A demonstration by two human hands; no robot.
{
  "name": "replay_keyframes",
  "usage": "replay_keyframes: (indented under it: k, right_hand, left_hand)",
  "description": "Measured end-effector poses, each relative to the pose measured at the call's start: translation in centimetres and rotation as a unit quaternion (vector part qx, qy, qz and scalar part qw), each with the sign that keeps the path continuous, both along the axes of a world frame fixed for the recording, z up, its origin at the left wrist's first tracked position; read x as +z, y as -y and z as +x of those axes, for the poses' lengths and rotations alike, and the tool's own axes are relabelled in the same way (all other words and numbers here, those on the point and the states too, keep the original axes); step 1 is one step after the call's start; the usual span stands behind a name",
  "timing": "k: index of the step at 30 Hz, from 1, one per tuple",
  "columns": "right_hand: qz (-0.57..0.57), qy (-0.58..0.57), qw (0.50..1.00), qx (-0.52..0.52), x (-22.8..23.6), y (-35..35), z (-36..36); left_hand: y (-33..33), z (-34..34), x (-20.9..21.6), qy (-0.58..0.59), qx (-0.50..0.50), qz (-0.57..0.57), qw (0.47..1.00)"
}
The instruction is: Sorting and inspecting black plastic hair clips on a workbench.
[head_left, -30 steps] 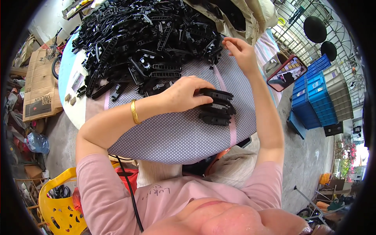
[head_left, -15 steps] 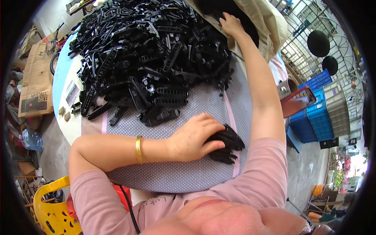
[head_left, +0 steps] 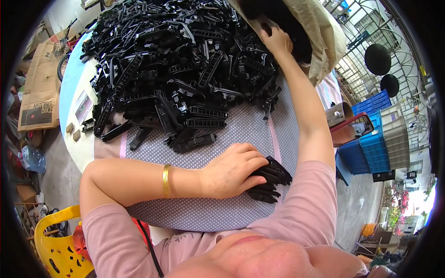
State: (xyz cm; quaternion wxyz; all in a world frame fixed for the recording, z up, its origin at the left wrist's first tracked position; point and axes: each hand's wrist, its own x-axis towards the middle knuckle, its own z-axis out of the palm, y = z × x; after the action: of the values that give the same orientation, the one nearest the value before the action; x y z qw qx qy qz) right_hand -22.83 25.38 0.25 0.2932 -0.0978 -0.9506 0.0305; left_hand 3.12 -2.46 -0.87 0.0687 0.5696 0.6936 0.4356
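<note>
My left hand [head_left: 234, 172] is closed around a stack of thin black plastic parts [head_left: 266, 185], low over the near part of the table. The stack's ends stick out to the right of my fingers. My right arm reaches forward to the mouth of a large beige sack [head_left: 327, 39] with a dark inside. At that opening my right hand [head_left: 278, 42] has thumb and fingers apart, with nothing clearly held. A big heap of black plastic parts [head_left: 176, 60], some ladder-like, covers the far side of the table.
A grey dotted cloth with pink stripes covers the table [head_left: 199, 213]. A phone in a red case [head_left: 359, 127] stands by the right edge. Blue crates [head_left: 371, 143] are beyond it. At left are a cardboard box [head_left: 41, 92] and a yellow chair [head_left: 58, 245].
My right hand has drawn back slightly toward me at the sack's mouth, its fingers more bent. My left hand keeps its hold on the black parts. The view has shifted slightly.
</note>
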Motion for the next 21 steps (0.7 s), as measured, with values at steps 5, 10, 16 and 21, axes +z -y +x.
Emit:
replay_keyframes:
  k: [5,10,16,21]
  right_hand:
    - [0.027,-0.028,0.999,0.021,-0.7,-1.2,4.5]
    - [-0.056,-0.047,0.997,0.032,-1.5,-1.7,9.3]
    - [-0.141,-0.083,0.983,0.077,-2.5,0.8,17.0]
    - [-0.373,-0.007,0.919,0.125,-1.4,3.5,20.8]
  left_hand:
    - [-0.3,0.1,-0.3,-0.019,0.005,0.026,0.999]
    - [-0.5,-0.2,0.1,-0.008,-0.008,0.004,1.0]
    - [-0.7,-2.4,0.8,-0.142,0.099,0.103,0.98]
    - [-0.2,-6.3,2.7,-0.389,0.284,-0.085,0.872]
